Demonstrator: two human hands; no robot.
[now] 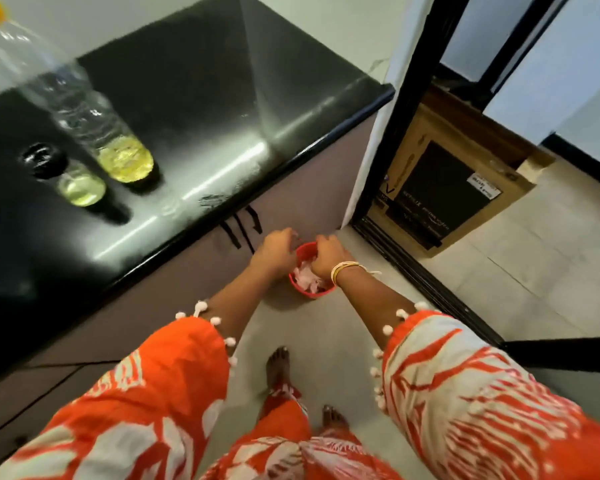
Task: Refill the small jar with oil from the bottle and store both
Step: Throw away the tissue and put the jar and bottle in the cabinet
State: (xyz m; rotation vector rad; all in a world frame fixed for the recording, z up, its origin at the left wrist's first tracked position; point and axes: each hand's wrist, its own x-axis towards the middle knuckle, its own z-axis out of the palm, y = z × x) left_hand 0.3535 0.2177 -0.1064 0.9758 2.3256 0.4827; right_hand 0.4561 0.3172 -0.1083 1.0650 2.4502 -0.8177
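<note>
A tall clear plastic oil bottle (77,109) with a yellow cap stands on the black counter (222,116) at the left, with a little yellow oil at its bottom. Beside it, nearer to me, stands the small glass jar (80,187) with a black lid, holding pale yellow oil. Both of my hands are down at a red bin (297,284) on the floor, far from the bottle and the jar. My left hand (274,251) hovers at the bin's left rim with loosely bent fingers. My right hand (326,254) reaches into the bin onto crumpled white paper (305,275); its fingertips are hidden.
Brown cabinet doors with black handles (243,226) sit under the counter, right behind the bin. A large cardboard box (447,188) leans in the black-framed doorway at the right. My bare feet (279,365) stand on the grey tiled floor.
</note>
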